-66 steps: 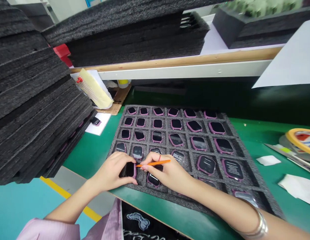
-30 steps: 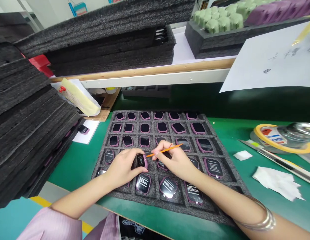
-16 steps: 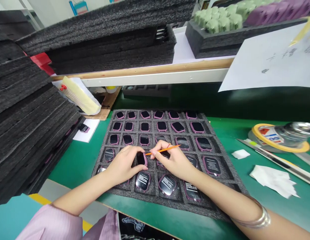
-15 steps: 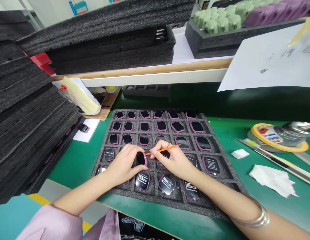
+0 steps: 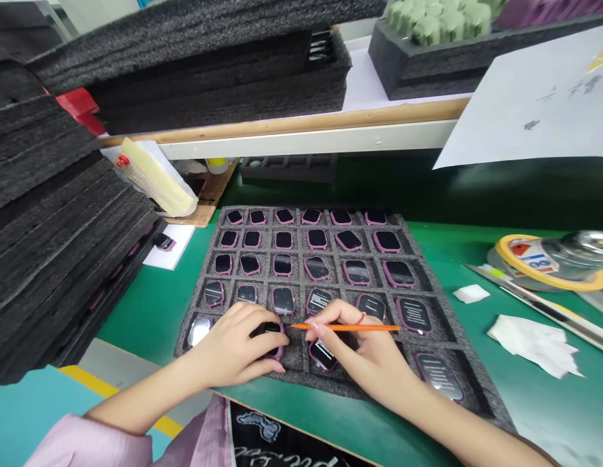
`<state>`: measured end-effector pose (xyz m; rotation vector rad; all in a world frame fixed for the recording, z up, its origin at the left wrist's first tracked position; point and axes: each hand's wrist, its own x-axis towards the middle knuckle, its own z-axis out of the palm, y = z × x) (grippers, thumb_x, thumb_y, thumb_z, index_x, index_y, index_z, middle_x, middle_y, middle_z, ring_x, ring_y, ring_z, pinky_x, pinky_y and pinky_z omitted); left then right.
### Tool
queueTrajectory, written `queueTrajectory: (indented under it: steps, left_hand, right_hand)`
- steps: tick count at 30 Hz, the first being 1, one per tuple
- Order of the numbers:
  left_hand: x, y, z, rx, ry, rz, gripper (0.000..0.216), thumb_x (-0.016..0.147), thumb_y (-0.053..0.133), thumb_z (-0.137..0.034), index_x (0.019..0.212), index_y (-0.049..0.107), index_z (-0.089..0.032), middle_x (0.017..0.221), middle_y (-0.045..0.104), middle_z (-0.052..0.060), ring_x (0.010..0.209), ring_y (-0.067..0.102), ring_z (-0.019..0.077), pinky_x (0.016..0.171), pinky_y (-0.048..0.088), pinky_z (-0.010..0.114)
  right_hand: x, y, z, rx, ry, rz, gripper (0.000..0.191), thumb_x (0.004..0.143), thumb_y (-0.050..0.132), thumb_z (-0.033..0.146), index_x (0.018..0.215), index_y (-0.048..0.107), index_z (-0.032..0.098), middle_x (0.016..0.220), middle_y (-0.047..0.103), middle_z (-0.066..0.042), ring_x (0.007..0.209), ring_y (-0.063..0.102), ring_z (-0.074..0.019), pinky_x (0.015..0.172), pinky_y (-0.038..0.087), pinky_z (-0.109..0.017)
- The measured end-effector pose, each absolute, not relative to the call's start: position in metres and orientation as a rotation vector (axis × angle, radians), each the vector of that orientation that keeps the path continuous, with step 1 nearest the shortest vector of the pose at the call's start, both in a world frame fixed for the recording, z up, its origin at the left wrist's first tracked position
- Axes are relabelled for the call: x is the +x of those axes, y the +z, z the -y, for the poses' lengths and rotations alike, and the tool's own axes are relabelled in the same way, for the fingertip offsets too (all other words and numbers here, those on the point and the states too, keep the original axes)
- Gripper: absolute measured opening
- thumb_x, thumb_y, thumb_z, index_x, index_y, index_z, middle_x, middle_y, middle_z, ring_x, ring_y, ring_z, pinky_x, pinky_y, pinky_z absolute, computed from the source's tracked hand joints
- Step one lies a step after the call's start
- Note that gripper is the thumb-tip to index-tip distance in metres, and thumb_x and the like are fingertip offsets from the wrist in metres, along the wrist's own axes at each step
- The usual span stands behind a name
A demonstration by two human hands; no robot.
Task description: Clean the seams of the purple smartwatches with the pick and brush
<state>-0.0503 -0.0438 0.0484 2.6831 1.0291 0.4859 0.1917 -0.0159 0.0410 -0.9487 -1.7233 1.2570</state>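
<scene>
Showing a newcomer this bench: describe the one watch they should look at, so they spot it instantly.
On the green workbench, find the grey foam tray of pink-framed watches. In its front row, left of centre, one watch sits cupped under the left hand, with the tip of the orange stick in the right hand just beside it.

Foam tray [image 5: 294, 353]: dark grey, rough, matt open-cell foam. Watches [image 5: 283, 301] in its cells: glossy black glass-like faces, pink plastic bezels with a soft sheen. Some carry glossy film [image 5: 319, 301] printed with white text. Orange stick [image 5: 350, 327] above the tray: smooth plastic, low sheen. Green bench mat [image 5: 150, 305] under the tray: smooth, faint sheen. Foam stacks [image 5: 53, 162] left of the tray: same rough foam. Right of the tray: metal rule [image 5: 539, 305], bright finish; crumpled tissue [image 5: 530, 344], soft, matt. Beyond the tray: wooden strip [image 5: 282, 123], smooth, light varnish look; paper sheet [image 5: 530, 97], white, matt. Pink cloth sleeve [image 5: 82, 447] in front of the tray: soft weave, slight sheen.
</scene>
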Motion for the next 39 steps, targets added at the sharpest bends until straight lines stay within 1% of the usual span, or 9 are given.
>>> queueTrajectory:
  steps: [3,9,15,20,26,28,33,36,39]
  left_hand:
    - [-0.052,0.045,0.046,2.640,0.604,-1.038,0.029,0.096,0.061,-0.044,0.112,0.065,-0.020,0.115,0.065,0.010,0.106,0.060,0.0244,0.092,0.047,0.039]
    - [-0.050,0.043,0.045,2.566,0.649,-1.060,0.029,0.092,0.067,-0.046,0.105,0.066,-0.020,0.112,0.066,0.008,0.105,0.061,0.0235,0.092,0.048,0.038]
    - [-0.052,0.043,0.045,2.404,0.647,-1.094,0.047,0.086,0.074,-0.049,0.114,0.054,-0.017,0.113,0.068,0.008,0.107,0.061,0.0224,0.096,0.047,0.037]
    - [-0.052,0.040,0.045,2.361,0.639,-1.104,0.046,0.085,0.075,-0.049,0.111,0.052,-0.019,0.114,0.066,0.008,0.107,0.060,0.0225,0.096,0.046,0.038]
    - [-0.044,0.067,0.029,2.388,0.345,-1.098,0.051,0.082,0.074,-0.058,0.108,0.056,-0.017,0.106,0.065,0.007,0.100,0.059,0.0245,0.091,0.047,0.040]
    - [-0.037,0.079,0.019,2.446,0.283,-1.060,0.047,0.086,0.069,-0.057,0.109,0.058,-0.017,0.105,0.066,0.007,0.101,0.059,0.0247,0.092,0.047,0.040]
    - [-0.006,0.075,-0.009,2.699,0.285,-0.920,0.029,0.099,0.056,-0.041,0.115,0.065,-0.018,0.118,0.064,0.011,0.114,0.057,0.0268,0.099,0.046,0.042]
    - [0.013,0.058,-0.025,2.835,0.267,-0.822,0.035,0.097,0.057,-0.048,0.113,0.069,-0.019,0.124,0.061,0.014,0.117,0.057,0.0303,0.098,0.048,0.045]
    - [0.021,0.048,-0.035,2.918,0.266,-0.838,0.041,0.095,0.055,-0.055,0.106,0.071,-0.019,0.112,0.064,0.013,0.106,0.059,0.0299,0.091,0.049,0.044]
  right_hand:
    - [0.189,0.032,0.019,-0.934,1.292,1.789,0.018,0.097,0.056,0.031,0.084,0.065,0.022,0.079,0.071,-0.002,0.076,0.070,-0.0171,0.072,0.055,-0.028]
    - [0.188,0.029,0.018,-0.872,1.278,1.887,0.015,0.097,0.054,0.026,0.086,0.065,0.022,0.081,0.072,-0.001,0.076,0.070,-0.0149,0.073,0.054,-0.026]
    - [0.188,0.029,0.019,-0.838,1.246,1.894,0.015,0.097,0.054,0.025,0.087,0.065,0.022,0.080,0.072,-0.001,0.075,0.070,-0.0146,0.072,0.053,-0.025]
    - [0.186,0.025,0.020,-0.828,1.204,1.907,0.016,0.097,0.055,0.027,0.087,0.065,0.023,0.080,0.072,-0.001,0.073,0.070,-0.0157,0.071,0.053,-0.026]
    - [0.193,0.035,0.015,-0.828,1.169,1.921,0.015,0.096,0.057,0.027,0.086,0.067,0.023,0.079,0.073,0.000,0.073,0.071,-0.0150,0.069,0.053,-0.026]
    - [0.200,0.043,0.009,-0.870,1.166,1.852,0.014,0.095,0.059,0.027,0.085,0.068,0.023,0.079,0.074,0.000,0.073,0.071,-0.0147,0.069,0.054,-0.025]
    - [0.221,0.047,-0.013,-1.059,1.141,1.477,0.025,0.089,0.068,0.046,0.081,0.067,0.022,0.073,0.073,-0.002,0.072,0.071,-0.0170,0.069,0.056,-0.027]
    - [0.229,0.039,-0.023,-1.113,1.190,1.333,0.038,0.081,0.073,0.058,0.082,0.067,0.021,0.070,0.073,-0.004,0.069,0.070,-0.0183,0.066,0.056,-0.029]
    - [0.232,0.032,-0.027,-1.126,1.179,1.308,0.043,0.079,0.073,0.063,0.083,0.066,0.020,0.071,0.072,-0.005,0.070,0.070,-0.0191,0.068,0.057,-0.031]
